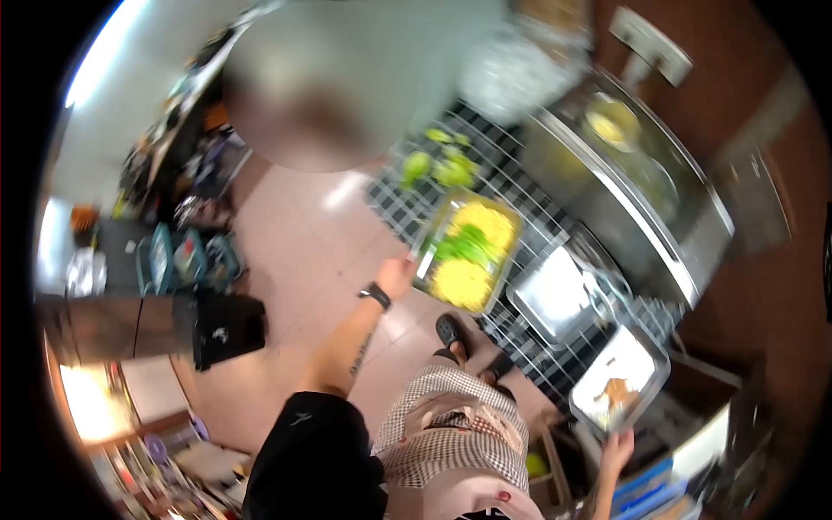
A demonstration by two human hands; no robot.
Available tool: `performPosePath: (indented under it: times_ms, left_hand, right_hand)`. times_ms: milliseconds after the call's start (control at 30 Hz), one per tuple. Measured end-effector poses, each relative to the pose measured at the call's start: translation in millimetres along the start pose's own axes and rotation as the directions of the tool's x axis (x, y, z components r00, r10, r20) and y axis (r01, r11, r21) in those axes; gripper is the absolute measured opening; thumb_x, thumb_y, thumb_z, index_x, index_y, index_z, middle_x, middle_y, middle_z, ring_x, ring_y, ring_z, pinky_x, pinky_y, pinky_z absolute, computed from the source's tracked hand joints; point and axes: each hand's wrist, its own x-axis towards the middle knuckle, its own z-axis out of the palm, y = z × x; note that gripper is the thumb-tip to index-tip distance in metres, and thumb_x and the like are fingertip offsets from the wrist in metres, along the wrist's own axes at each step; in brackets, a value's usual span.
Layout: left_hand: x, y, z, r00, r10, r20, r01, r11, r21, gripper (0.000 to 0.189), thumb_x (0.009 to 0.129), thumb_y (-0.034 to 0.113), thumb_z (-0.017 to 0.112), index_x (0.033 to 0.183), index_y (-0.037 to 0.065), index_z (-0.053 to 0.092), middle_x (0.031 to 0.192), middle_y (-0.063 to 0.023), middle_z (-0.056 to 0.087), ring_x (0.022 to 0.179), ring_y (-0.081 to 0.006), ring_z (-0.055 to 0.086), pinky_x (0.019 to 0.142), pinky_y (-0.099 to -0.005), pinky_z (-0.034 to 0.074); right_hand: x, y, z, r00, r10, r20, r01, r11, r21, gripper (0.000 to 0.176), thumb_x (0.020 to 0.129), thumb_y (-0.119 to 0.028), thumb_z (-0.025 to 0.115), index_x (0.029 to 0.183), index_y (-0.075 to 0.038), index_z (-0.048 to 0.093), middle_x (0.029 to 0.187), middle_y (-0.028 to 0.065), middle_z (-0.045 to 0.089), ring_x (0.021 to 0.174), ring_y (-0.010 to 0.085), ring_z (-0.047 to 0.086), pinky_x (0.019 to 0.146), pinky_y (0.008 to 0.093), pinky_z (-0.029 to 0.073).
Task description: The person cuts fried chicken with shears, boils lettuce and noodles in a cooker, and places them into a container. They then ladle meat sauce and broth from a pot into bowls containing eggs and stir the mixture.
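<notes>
My left hand (396,278), with a dark watch on its wrist, grips the near left edge of a clear rectangular tray (425,276). Two mounds of yellow shredded food (461,285) lie in it, with green leaves (468,246) between them. At the lower right, my right hand (617,450) is closed on the near end of a metal tray (592,419). That one holds something white and a small brown piece (617,393). Both hands' fingertips are partly hidden by the tray rims. Between the two trays rests another shiny metal tray (551,293).
A wire rack (498,178) carries loose green leaves (452,166) and a plastic bag (500,82). Right of it stands a glass-fronted cabinet (624,186) with bowls inside. A black bin (229,331) and teal-handled baskets (186,260) are left across the tiled floor (295,260).
</notes>
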Motion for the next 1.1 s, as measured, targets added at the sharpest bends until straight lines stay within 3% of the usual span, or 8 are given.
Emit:
performPosePath:
  times_ms: [133, 200, 300, 433, 467, 500, 933, 1100]
  left_hand:
    - [-53, -4, -61, 0.985, -0.146, -0.096, 0.126, 0.974, -0.189, 0.021, 0.091, 0.019, 0.055, 0.093, 0.0, 0.064, 0.081, -0.0263, 0.063, 0.076, -0.0435, 0.063, 0.067, -0.0458, 0.051]
    - [-75, -25, -93, 0.967, -0.217, -0.13, 0.178, 0.949, -0.261, 0.025, 0.093, 0.022, 0.055, 0.096, 0.0, 0.065, 0.082, -0.027, 0.063, 0.078, -0.0432, 0.064, 0.068, -0.0449, 0.051]
    - [-98, -74, -151, 0.932, -0.278, -0.231, 0.189, 0.92, -0.343, 0.023, 0.094, 0.02, 0.054, 0.095, 0.0, 0.065, 0.077, -0.027, 0.062, 0.075, -0.0439, 0.063, 0.066, -0.0453, 0.051]
    - [-118, -162, -253, 0.864, -0.441, -0.245, 0.317, 0.852, -0.416, 0.025, 0.093, 0.021, 0.054, 0.086, -0.002, 0.06, 0.075, -0.0273, 0.06, 0.072, -0.0457, 0.06, 0.064, -0.0472, 0.048]
    - [-119, -186, -283, 0.85, -0.458, -0.26, 0.331, 0.848, -0.414, 0.025, 0.093, 0.021, 0.053, 0.086, -0.002, 0.06, 0.075, -0.0274, 0.06, 0.073, -0.0458, 0.06, 0.064, -0.0475, 0.047]
    - [-111, -212, -315, 0.84, -0.462, -0.284, 0.331, 0.851, -0.407, 0.026, 0.093, 0.022, 0.053, 0.086, -0.002, 0.059, 0.075, -0.0275, 0.06, 0.073, -0.046, 0.059, 0.064, -0.0478, 0.047]
    - [89, -541, -662, 0.469, -0.656, -0.591, 0.372, 0.754, -0.542, 0.027, 0.093, 0.02, 0.054, 0.081, -0.004, 0.056, 0.066, -0.0214, 0.055, 0.059, -0.0266, 0.054, 0.057, -0.0385, 0.043]
    - [213, -652, -783, 0.353, -0.615, -0.706, 0.431, 0.776, -0.461, 0.028, 0.091, 0.019, 0.053, 0.075, -0.004, 0.049, 0.068, -0.0245, 0.051, 0.06, -0.0368, 0.051, 0.057, -0.0427, 0.04]
  right_hand:
    - [-80, -108, -8, 0.995, -0.086, 0.057, 0.099, 0.951, -0.294, 0.037, 0.092, -0.006, 0.059, 0.126, 0.009, 0.053, 0.121, 0.02, 0.061, 0.11, 0.0251, 0.058, 0.096, 0.0368, 0.046]
    - [-111, -178, 40, 0.995, -0.077, 0.07, 0.095, 0.942, -0.323, 0.015, 0.092, -0.003, 0.056, 0.103, 0.006, 0.057, 0.092, 0.0112, 0.062, 0.082, 0.0181, 0.055, 0.073, 0.0328, 0.048]
    - [-131, -225, 131, 0.948, -0.266, 0.175, 0.314, 0.873, -0.373, 0.009, 0.093, -0.004, 0.055, 0.094, 0.005, 0.057, 0.082, 0.0078, 0.06, 0.074, 0.0153, 0.051, 0.064, 0.0309, 0.045]
    - [-184, -313, 323, 0.933, -0.255, 0.253, 0.301, 0.94, -0.162, 0.018, 0.095, -0.011, 0.058, 0.101, 0.006, 0.058, 0.089, 0.0141, 0.064, 0.076, 0.0191, 0.054, 0.07, 0.0359, 0.046]
    - [-170, -315, 356, 0.9, -0.143, 0.411, 0.329, 0.843, -0.426, 0.032, 0.096, -0.014, 0.058, 0.122, 0.004, 0.059, 0.109, 0.0198, 0.067, 0.089, 0.022, 0.06, 0.076, 0.0366, 0.048]
    - [-154, -302, 415, 0.856, -0.244, 0.456, 0.304, 0.951, -0.063, 0.005, 0.091, -0.008, 0.053, 0.088, -0.006, 0.049, 0.062, -0.0018, 0.051, 0.044, 0.0047, 0.043, 0.037, 0.0208, 0.032]
    - [-217, -565, 1040, 0.573, -0.247, 0.782, 0.412, 0.911, -0.014, 0.006, 0.089, -0.003, 0.049, 0.083, -0.005, 0.051, 0.059, -0.0011, 0.05, 0.043, 0.0087, 0.048, 0.039, 0.0239, 0.039]
    - [-232, -689, 1294, 0.42, -0.323, 0.848, 0.531, 0.845, 0.059, 0.011, 0.09, -0.006, 0.05, 0.079, -0.006, 0.048, 0.058, -0.0015, 0.044, 0.045, 0.0095, 0.048, 0.04, 0.0262, 0.04]
